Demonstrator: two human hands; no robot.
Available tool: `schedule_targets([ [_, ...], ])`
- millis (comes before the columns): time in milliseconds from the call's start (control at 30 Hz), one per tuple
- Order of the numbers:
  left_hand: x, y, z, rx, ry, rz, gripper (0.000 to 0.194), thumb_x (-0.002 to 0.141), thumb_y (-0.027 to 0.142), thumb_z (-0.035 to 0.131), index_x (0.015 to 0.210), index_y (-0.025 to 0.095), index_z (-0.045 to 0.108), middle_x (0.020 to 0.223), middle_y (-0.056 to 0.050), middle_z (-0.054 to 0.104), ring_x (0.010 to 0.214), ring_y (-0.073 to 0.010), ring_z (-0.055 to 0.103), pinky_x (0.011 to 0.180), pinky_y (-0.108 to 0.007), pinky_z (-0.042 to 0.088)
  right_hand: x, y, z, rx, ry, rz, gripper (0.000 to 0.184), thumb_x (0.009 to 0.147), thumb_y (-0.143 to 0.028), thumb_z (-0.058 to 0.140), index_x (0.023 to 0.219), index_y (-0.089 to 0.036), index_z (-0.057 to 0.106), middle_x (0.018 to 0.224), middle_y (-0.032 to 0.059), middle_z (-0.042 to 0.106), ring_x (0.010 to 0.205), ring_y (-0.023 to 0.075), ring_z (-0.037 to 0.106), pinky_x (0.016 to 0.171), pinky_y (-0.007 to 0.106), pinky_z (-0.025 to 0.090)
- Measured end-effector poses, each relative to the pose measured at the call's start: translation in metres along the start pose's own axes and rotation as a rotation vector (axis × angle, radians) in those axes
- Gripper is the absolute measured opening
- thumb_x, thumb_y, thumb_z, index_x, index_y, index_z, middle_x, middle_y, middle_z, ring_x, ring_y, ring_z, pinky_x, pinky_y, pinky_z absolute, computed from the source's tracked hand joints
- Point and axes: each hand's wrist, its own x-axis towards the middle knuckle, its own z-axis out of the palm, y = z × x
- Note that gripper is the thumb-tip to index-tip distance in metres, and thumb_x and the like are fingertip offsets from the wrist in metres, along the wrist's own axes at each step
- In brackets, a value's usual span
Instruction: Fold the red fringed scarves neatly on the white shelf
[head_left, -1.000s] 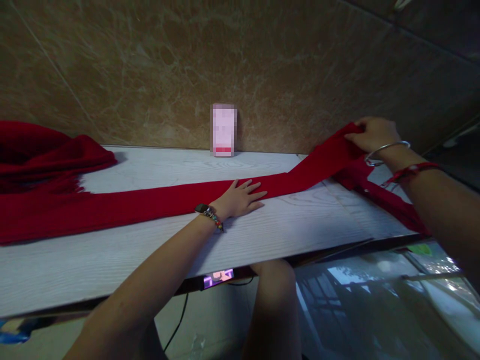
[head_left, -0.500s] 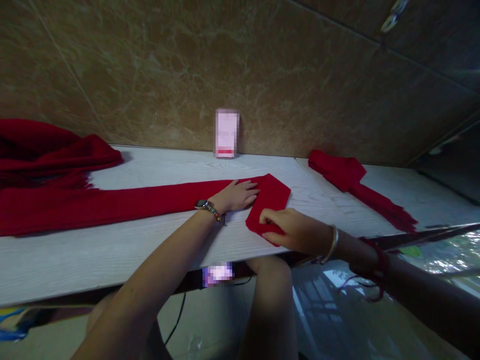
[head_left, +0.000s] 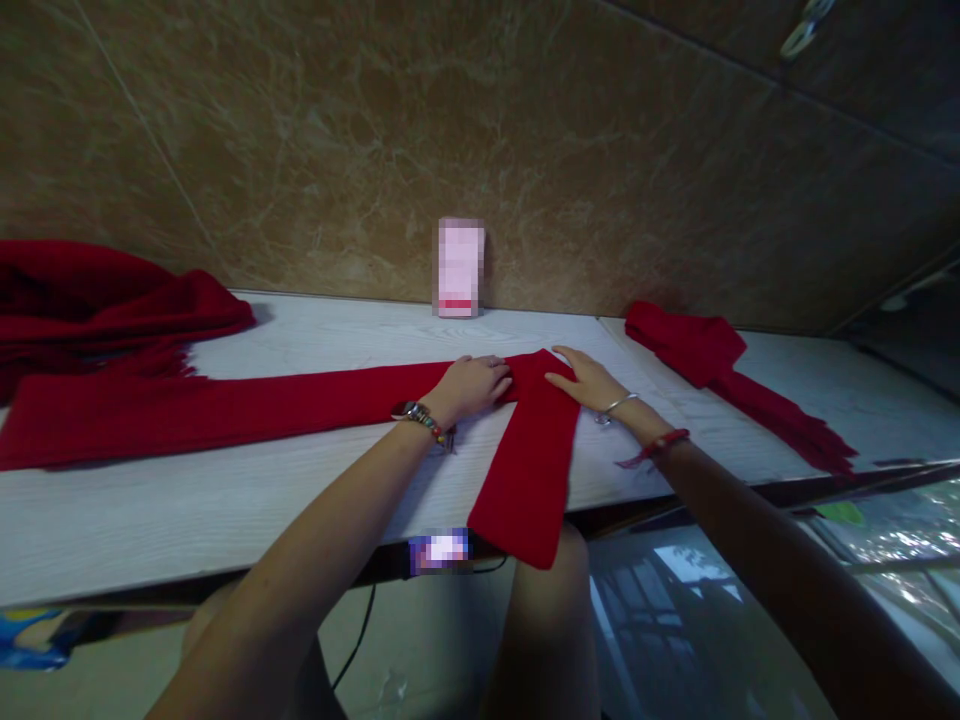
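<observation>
A long red scarf [head_left: 330, 402] lies as a flat, narrow band along the white wood-grain table. At its right end it turns at a diagonal fold, and the end section [head_left: 525, 470] points toward me and hangs over the table's front edge. My left hand [head_left: 474, 388] rests palm down on the band, just left of the fold, with its fingers laid on the cloth. On the right side of the fold, my right hand [head_left: 589, 382] touches the scarf's corner with thumb and fingers apart. Neither hand grips the cloth.
A heap of red fringed cloth [head_left: 127, 310] lies at the left. Another folded red piece with a fringed end [head_left: 697, 350] lies at the right. A blurred pink-white rectangle [head_left: 459, 268] leans against the brown marbled wall [head_left: 360, 150]. A lit screen [head_left: 439, 550] sits below the table edge.
My right hand brought the scarf's right end across and down toward me, let it go, and moved back up to the fold. My left hand stayed on the band.
</observation>
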Motion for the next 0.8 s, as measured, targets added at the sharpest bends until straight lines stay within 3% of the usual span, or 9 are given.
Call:
schedule_targets([
  [133,-0.001,0.001,0.002,0.003,-0.035,0.012,0.041,0.095,0.033,0.027,0.122,0.017,0.053,0.134,-0.009,0.051,0.117,-0.0194,0.051,0.096,-0.036,0.039,0.022,0.008,0.016,0.012,-0.011,0.182,0.034,0.077,-0.028,0.060,0.109,-0.018,0.063,0.112,0.0110,0.066,0.104,0.0258,0.061,0.090,0.040,0.047],
  [267,-0.001,0.001,0.003,-0.016,-0.081,0.000,0.044,0.096,0.036,0.026,0.130,0.018,0.046,0.141,-0.010,0.043,0.125,-0.0204,0.043,0.102,-0.041,0.033,0.035,0.017,0.015,0.036,-0.013,0.194,0.018,0.076,-0.026,0.059,0.089,-0.020,0.070,0.096,0.0072,0.072,0.092,0.0245,0.064,0.084,0.039,0.049],
  [467,-0.001,0.002,0.004,-0.025,-0.114,-0.009,0.047,0.096,0.038,0.025,0.137,0.018,0.039,0.145,-0.011,0.036,0.132,-0.0217,0.034,0.106,-0.045,0.027,0.043,0.042,0.016,0.090,-0.003,0.247,0.021,0.082,-0.026,0.050,0.087,-0.018,0.069,0.078,0.0044,0.071,0.072,0.0185,0.065,0.066,0.031,0.052],
  [600,-0.002,0.003,0.001,-0.031,-0.130,-0.022,0.048,0.096,0.039,0.024,0.138,0.020,0.038,0.147,-0.010,0.033,0.133,-0.0225,0.032,0.108,-0.047,0.025,0.043,0.047,0.022,0.059,0.061,0.241,0.021,0.077,-0.027,0.056,0.093,-0.021,0.067,0.086,0.0061,0.070,0.083,0.0226,0.063,0.076,0.038,0.051],
  [800,-0.003,0.001,0.002,-0.018,-0.121,-0.115,0.050,0.096,0.042,0.020,0.140,0.022,0.035,0.149,-0.010,0.029,0.136,-0.0262,0.027,0.107,-0.051,0.025,0.036,0.032,0.039,-0.055,0.235,0.044,0.038,0.082,-0.025,0.046,0.116,-0.013,0.057,0.108,0.0160,0.064,0.103,0.0279,0.056,0.095,0.045,0.042],
])
